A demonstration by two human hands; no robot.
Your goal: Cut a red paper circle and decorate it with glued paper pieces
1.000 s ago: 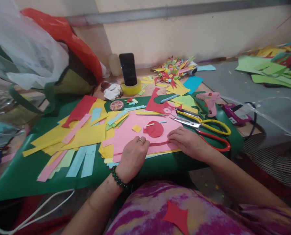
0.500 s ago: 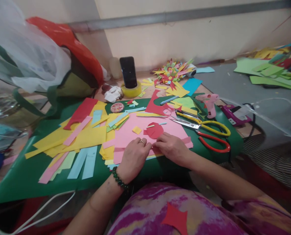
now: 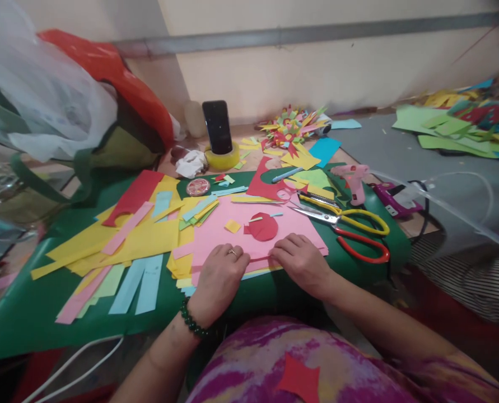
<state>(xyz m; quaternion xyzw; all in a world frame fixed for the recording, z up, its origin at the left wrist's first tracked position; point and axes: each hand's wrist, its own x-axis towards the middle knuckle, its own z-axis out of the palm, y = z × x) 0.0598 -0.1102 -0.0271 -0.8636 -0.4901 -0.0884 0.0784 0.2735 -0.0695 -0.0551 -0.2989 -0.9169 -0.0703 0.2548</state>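
A stack of pink paper sheets [image 3: 215,224] lies before me, its near edge under my fingers. My left hand [image 3: 222,274] is closed on the near edge of the pink paper, fingers curled down, with a ring and a green bead bracelet. To its right, my right hand [image 3: 302,263] grips the same edge, thumb and fingers together. A narrow folded band of the paper seems to run between the hands; the fingertips partly hide it. Just beyond my hands lie a red paper circle [image 3: 263,228] and a small yellow paper square [image 3: 232,226].
Scissors [image 3: 337,224] lie open at the right, near a box cutter [image 3: 318,200] and a pink glue gun [image 3: 354,182]. Yellow sheets [image 3: 148,240] and blue strips [image 3: 148,285] cover the left. A phone [image 3: 218,127] stands in a tape roll [image 3: 223,157]. A red paper star [image 3: 300,378] rests on my lap.
My hands have moved apart along the near edge of the pink paper, the left one leftward and the right one slightly rightward. The view has shifted a little.
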